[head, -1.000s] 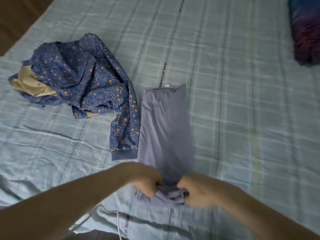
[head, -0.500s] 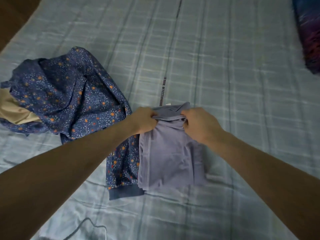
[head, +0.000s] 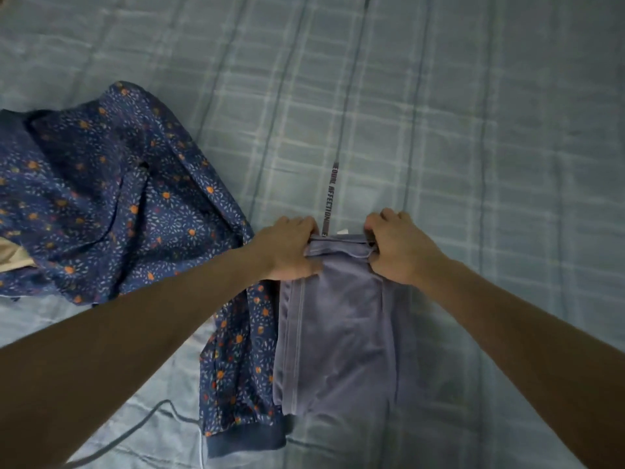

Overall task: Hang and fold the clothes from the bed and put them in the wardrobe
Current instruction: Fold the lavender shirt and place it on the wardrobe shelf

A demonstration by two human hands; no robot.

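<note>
A fold of the lavender garment (head: 338, 333) is being completed on the bed (head: 473, 164): its far edge is pinched in the grip of the left hand (head: 291, 247) and the right hand (head: 399, 248), the doubled cloth lying just nearer than them. Next, release and smoothing, or another fold, would seem called for. To the left of the grip a navy floral garment (head: 111, 204) lies crumpled, its cuff touching the lavender piece, while checked blue bedding stretches beyond; no wardrobe is seen.

Folded garment (head: 338, 333): plain lavender-grey. Crumpled garment (head: 111, 198) at 9 o'clock: navy, orange-and-white floral print, solid navy cuff. Bed sheet (head: 473, 130): pale blue-green plaid.
</note>
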